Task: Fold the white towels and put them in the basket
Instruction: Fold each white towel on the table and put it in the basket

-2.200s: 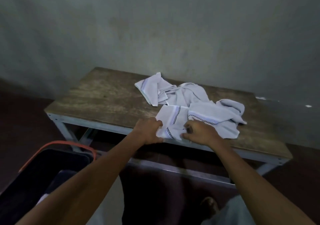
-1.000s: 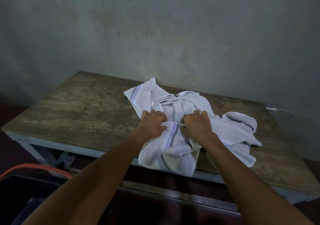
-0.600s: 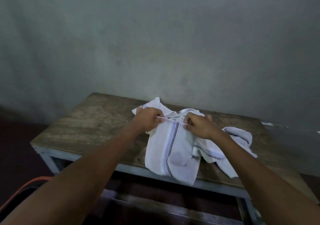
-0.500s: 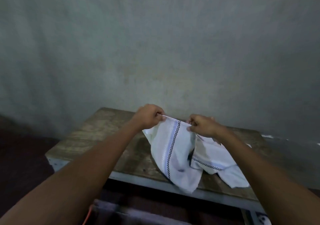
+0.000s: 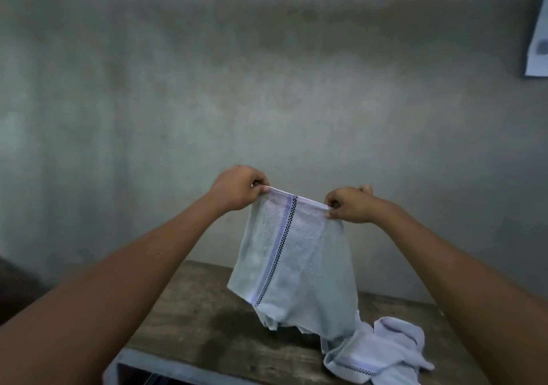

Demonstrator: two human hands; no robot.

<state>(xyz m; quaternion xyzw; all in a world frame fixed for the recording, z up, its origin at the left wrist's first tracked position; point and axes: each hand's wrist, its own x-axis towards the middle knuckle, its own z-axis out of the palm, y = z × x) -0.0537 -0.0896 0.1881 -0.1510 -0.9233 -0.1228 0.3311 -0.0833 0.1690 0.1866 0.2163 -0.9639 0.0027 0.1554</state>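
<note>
Towel (image 5: 296, 260) hangs from our left hand (image 5: 237, 188) and right hand (image 5: 350, 205), both pinching its top corners; loosened pinches could drop it onto the table (image 5: 192, 319).

White terry towel with blue-and-black checkered stripe (image 5: 296, 266) hangs from taut top edge, frame centre; crumpled white towels (image 5: 385, 352) lie lower right.

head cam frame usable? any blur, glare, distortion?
Head view: dim, flat light, no glare. Head view, top: wall smeared by blur. Head view, centre: left hand, right hand and held towel sharp enough to read its checkered stripe. Head view, lower edges: forearms stretched by the wide-angle lens, towel pile on the wooden table soft.
</note>
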